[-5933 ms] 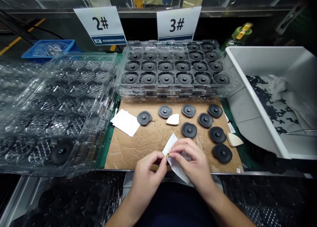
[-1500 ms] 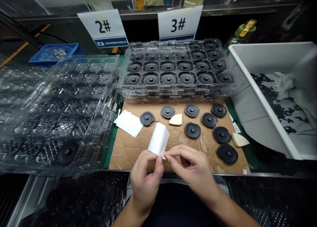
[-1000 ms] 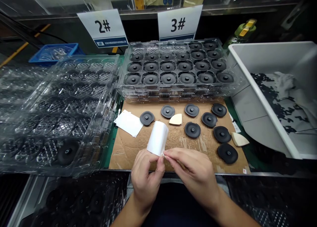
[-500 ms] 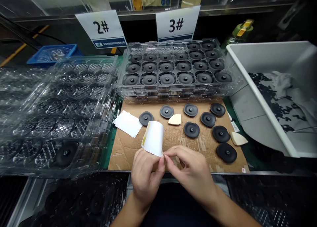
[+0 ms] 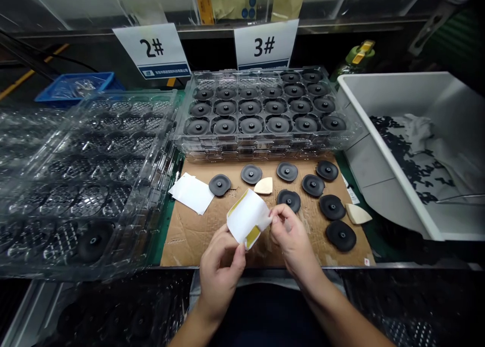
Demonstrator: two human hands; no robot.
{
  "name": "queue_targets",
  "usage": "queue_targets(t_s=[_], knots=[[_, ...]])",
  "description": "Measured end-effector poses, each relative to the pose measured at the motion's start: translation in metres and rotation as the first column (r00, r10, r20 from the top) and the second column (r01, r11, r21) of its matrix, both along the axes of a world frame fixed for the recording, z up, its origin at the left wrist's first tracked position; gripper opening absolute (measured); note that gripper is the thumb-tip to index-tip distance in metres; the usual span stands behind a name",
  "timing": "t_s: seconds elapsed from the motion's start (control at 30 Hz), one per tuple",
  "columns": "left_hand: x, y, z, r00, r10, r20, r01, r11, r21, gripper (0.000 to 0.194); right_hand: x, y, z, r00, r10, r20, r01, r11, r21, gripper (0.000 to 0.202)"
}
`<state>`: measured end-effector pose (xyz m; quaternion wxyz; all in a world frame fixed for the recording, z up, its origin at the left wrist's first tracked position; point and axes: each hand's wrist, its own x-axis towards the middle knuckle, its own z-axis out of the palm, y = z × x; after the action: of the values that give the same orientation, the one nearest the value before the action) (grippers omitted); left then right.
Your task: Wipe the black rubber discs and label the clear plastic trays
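Note:
My left hand (image 5: 221,266) pinches the lower edge of a curved white sheet (image 5: 245,213) between thumb and fingers. Beneath its white layer a yellow layer (image 5: 253,234) shows at the lower right corner and along the left edge. The fingertips of my right hand (image 5: 291,236) are closed on the lifted corner of the white layer, pulled away from the yellow. Just behind my right hand lies a black disc (image 5: 289,200) with a central stub. A cream wedge-shaped pad (image 5: 264,186) rests beyond the sheet, and flat white sheets (image 5: 192,193) lie at the left.
Cardboard (image 5: 189,238) covers the bench, with several more black discs (image 5: 332,206) and a second wedge pad (image 5: 358,213) on it. Clear trays of discs (image 5: 265,141) stand behind. More clear trays (image 5: 125,185) are at left, a white bin (image 5: 390,180) of small black parts at right.
My right hand has moved right and up with the corner of the white layer, exposing yellow at the lower right. The sheet has turned and tilted to the right in my left hand.

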<state>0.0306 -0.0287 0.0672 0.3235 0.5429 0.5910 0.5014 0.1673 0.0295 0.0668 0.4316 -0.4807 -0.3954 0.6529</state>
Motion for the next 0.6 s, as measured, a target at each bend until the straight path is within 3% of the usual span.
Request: queue_targets(t_s=[0.1, 0.2, 0.37, 0.47, 0.53, 0.6], knots=[[0.006, -0.001, -0.004, 0.974, 0.053, 0.220, -0.028, 0.993, -0.118, 0.014, 0.003, 0.008, -0.006, 0.932, -0.206, -0.299, 0.148, 0.968, -0.205, 0.013], [0.011, -0.006, -0.012, 0.911, 0.098, 0.400, -0.015, 0.978, -0.206, 0.017, 0.011, 0.017, -0.010, 0.886, -0.231, -0.401, 0.083, 0.932, -0.352, 0.011], [0.016, -0.012, -0.018, 0.816, 0.087, 0.571, 0.071, 0.966, -0.247, 0.019, 0.034, 0.023, -0.009, 0.890, -0.161, -0.427, 0.002, 0.937, -0.350, 0.017], [0.015, -0.014, -0.013, 0.819, 0.063, 0.570, 0.069, 0.976, -0.207, 0.020, 0.048, 0.019, -0.002, 0.903, -0.108, -0.416, -0.027, 0.952, -0.305, 0.013], [0.013, -0.015, -0.009, 0.852, 0.000, 0.523, 0.099, 0.982, -0.160, 0.020, 0.056, 0.014, 0.001, 0.960, 0.023, -0.280, -0.088, 0.971, -0.221, 0.016], [0.010, -0.017, -0.006, 0.892, -0.099, 0.442, 0.162, 0.981, -0.107, 0.019, 0.061, 0.008, 0.003, 0.979, 0.182, -0.091, -0.193, 0.972, -0.135, 0.031]])
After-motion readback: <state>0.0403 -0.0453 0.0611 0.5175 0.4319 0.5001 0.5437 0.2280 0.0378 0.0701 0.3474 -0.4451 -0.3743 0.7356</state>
